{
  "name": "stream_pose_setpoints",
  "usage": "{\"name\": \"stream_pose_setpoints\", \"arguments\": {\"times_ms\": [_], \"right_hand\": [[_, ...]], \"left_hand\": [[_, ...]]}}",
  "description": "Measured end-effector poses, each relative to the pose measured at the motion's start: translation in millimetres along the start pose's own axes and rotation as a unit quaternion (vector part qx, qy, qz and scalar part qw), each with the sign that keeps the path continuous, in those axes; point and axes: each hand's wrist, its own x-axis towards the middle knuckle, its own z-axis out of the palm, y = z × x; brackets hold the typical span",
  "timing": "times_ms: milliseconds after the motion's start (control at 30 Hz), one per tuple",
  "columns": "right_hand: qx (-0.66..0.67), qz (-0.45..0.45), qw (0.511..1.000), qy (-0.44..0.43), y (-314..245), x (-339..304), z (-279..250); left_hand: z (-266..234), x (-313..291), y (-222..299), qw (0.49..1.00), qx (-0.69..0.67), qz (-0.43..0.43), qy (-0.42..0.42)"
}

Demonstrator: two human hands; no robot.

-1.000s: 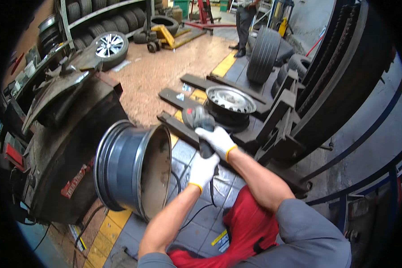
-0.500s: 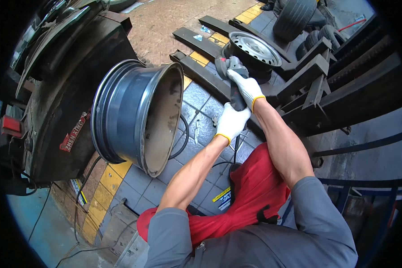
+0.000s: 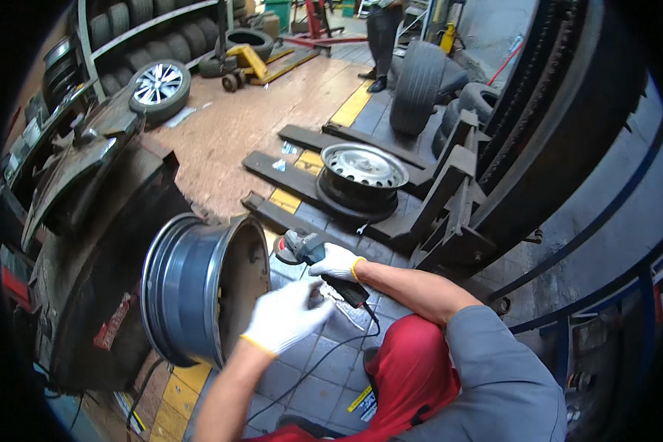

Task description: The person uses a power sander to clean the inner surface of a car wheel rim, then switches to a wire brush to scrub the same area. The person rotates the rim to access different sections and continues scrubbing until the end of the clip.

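My right hand (image 3: 337, 264), in a white work glove, is closed around the front part of an angle grinder (image 3: 311, 249). The grinder's disc end points left towards a large wheel rim (image 3: 178, 291), apart from it. Its black rear handle and cord trail to the lower right. My left hand (image 3: 283, 317), also gloved, is off the grinder, in front of the rim's open face. Its fingers are bent and apart, and nothing shows in them. The rim stands on its edge on the tiled floor, its inner side dusty brown.
A silver steel wheel (image 3: 365, 166) lies on dark lift forks (image 3: 295, 177) ahead. A dark machine (image 3: 88, 295) stands left of the rim. Tyres (image 3: 418, 88) stand at the far right, a yellow pallet jack (image 3: 254, 62) behind. A person (image 3: 383, 44) stands at the back.
My left hand has let go of the grinder's rear and moved left to the rim. My right hand has drawn the grinder closer and left, away from the steel wheel. The view has tilted up.
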Motion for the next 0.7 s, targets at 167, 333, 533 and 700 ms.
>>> {"name": "stream_pose_setpoints", "arguments": {"times_ms": [167, 333, 533, 700], "right_hand": [[-0.038, -0.055, 0.993, -0.1, 30, -13, 55], [-0.119, -0.029, 0.982, -0.141, 11, -4, 133], [-0.143, 0.017, 0.964, -0.225, 25, -1, 191], [-0.104, 0.03, 0.952, -0.288, 12, 3, 218]], "left_hand": [[-110, -43, -63, 0.952, 0.104, 0.138, 0.252], [-80, -55, -149, 0.955, 0.191, 0.038, 0.224], [-58, -42, -139, 0.952, 0.185, 0.042, 0.24], [-49, -43, -131, 0.948, 0.191, 0.013, 0.253]]}}
